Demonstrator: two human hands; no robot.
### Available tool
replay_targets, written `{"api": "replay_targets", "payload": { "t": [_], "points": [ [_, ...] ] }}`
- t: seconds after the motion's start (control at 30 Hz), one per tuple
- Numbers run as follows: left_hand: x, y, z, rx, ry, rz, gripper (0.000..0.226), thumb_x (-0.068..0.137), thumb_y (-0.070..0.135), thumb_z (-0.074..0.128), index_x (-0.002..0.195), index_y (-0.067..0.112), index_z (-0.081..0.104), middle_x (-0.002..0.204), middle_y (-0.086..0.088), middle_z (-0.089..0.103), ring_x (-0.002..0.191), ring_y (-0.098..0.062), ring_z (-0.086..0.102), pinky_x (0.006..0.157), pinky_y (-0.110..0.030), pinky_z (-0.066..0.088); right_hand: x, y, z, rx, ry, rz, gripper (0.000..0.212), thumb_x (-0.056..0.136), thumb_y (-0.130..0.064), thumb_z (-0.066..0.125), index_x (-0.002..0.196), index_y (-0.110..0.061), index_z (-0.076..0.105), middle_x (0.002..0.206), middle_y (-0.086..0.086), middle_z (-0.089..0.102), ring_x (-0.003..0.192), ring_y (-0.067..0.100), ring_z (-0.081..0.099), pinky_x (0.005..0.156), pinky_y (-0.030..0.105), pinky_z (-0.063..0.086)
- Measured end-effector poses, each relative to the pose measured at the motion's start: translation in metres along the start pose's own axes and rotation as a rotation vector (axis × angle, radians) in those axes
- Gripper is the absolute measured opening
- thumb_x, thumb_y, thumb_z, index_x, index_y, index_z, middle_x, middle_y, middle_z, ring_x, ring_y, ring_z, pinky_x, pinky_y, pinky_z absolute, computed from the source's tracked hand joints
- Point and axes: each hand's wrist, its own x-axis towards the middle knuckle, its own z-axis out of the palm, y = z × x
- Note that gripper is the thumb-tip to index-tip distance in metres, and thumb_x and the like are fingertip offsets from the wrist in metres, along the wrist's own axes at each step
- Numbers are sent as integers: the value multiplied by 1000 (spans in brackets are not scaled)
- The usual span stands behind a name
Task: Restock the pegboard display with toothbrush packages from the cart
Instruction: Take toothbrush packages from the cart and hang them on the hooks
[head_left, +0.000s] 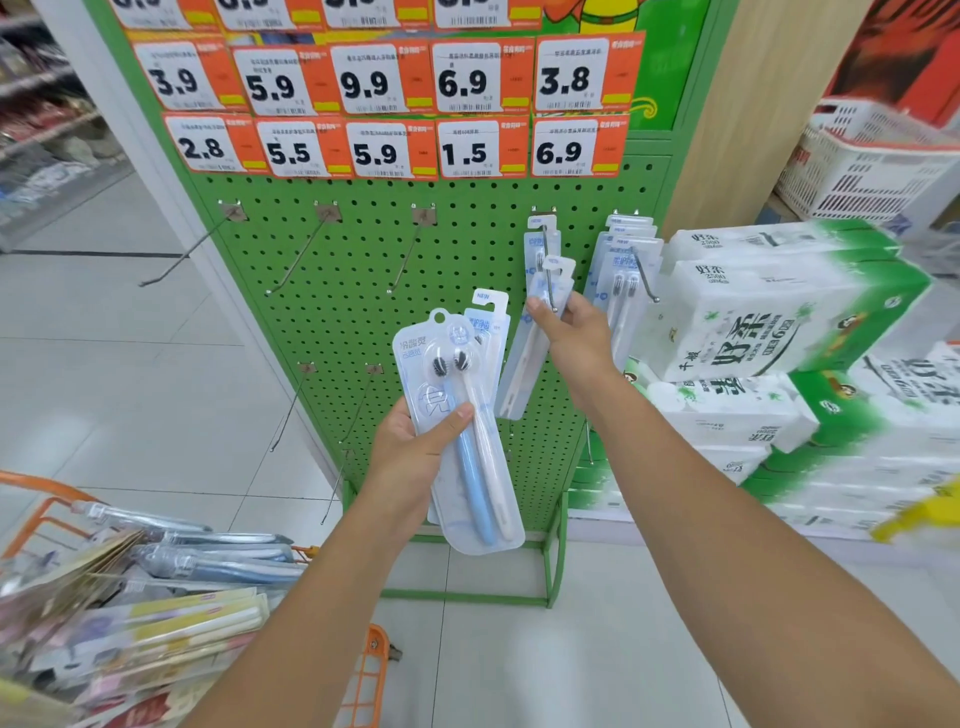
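Cart (41, 514) cut off at the left edge — price tags' (369, 78) small print unreadable.

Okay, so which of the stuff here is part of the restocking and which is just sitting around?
Part of the job:
two-brush package in the left hand
package the right hand is putting on a peg hook
green pegboard
packages in the orange cart

Just sitting around:
tissue packs
white basket
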Motion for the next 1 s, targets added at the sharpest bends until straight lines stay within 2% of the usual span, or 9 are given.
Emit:
{"api": "replay_targets", "payload": {
  "t": [0.07, 0.17, 0.3, 0.43, 0.57, 0.63, 0.8, 0.9, 1.0],
  "points": [
    [0, 0, 0, -2, 2, -5, 33, 87, 8, 72, 118, 14, 64, 112, -10, 75, 105, -29, 71, 98, -51, 54, 14, -2, 5, -32, 38, -9, 27, 97, -33, 66, 116, -14, 67, 102, -8, 71, 93, 4, 64, 71, 17, 43],
    [0, 1, 0, -5, 4, -7, 34, 87, 7, 72, 120, 13, 64, 113, -10, 75, 105, -30, 71, 97, -50, 55, 22, -2, 8, -80, 101, -10, 20, 99, -34, 64, 95, -15, 60, 75, -10, 57, 67, 3, 51, 57, 13, 39],
    [1, 0, -1, -5, 9, -12, 36, 87, 6, 71, 122, 12, 63, 114, -10, 74, 108, -31, 70, 98, -51, 54, 17, 12, 6, -77, 126, 12, 20, 99, -28, 64, 86, -14, 57, 69, -7, 48, 59, 6, 43, 59, 20, 37],
    [2, 1, -1, 1, 2, -13, 36, 87, 7, 72, 121, 13, 64, 113, -9, 75, 107, -30, 70, 99, -52, 53, 5, 18, 4, 2, 177, -51, 14, 100, -23, 62, 88, -19, 57, 70, -10, 49, 56, -3, 44, 58, 13, 37],
    [2, 3, -2, -16, -12, -15, 33, 87, 7, 72, 118, 15, 64, 114, -10, 74, 107, -30, 70, 99, -52, 52, -11, 11, 1, -6, 199, -165, 32, 99, -23, 64, 78, -16, 41, 68, -5, 34, 56, 6, 30, 57, 22, 31],
    [1, 3, -2, -24, -19, -15, 31, 87, 7, 72, 116, 16, 64, 114, -10, 74, 108, -30, 70, 100, -51, 52, -23, 9, -4, -41, 162, -234, 36, 99, -23, 64, 75, -20, 38, 67, -7, 33, 58, 6, 29, 58, 21, 30],
    [-2, 3, -1, -18, -20, -8, 30, 88, 6, 71, 115, 15, 65, 110, -8, 76, 99, -25, 72, 96, -49, 55, -40, 19, -17, -139, 44, -273, 12, 99, -26, 64, 96, -16, 59, 70, -16, 49, 61, 0, 41, 63, 17, 36],
    [-4, 2, -2, -20, -14, -6, 32, 88, 6, 72, 117, 14, 64, 111, -8, 75, 100, -25, 72, 96, -48, 55, -41, 25, -20, -164, 22, -285, 10, 99, -26, 65, 100, -17, 60, 69, -22, 53, 63, -2, 45, 65, 15, 37],
    [-7, 0, -3, -8, -18, -8, 32, 88, 7, 72, 118, 15, 65, 111, -7, 75, 102, -25, 72, 96, -47, 55, -37, 22, -19, -172, -5, -305, 16, 99, -25, 65, 112, -17, 63, 83, -21, 60, 74, -5, 52, 73, 16, 41]
  ]
}}
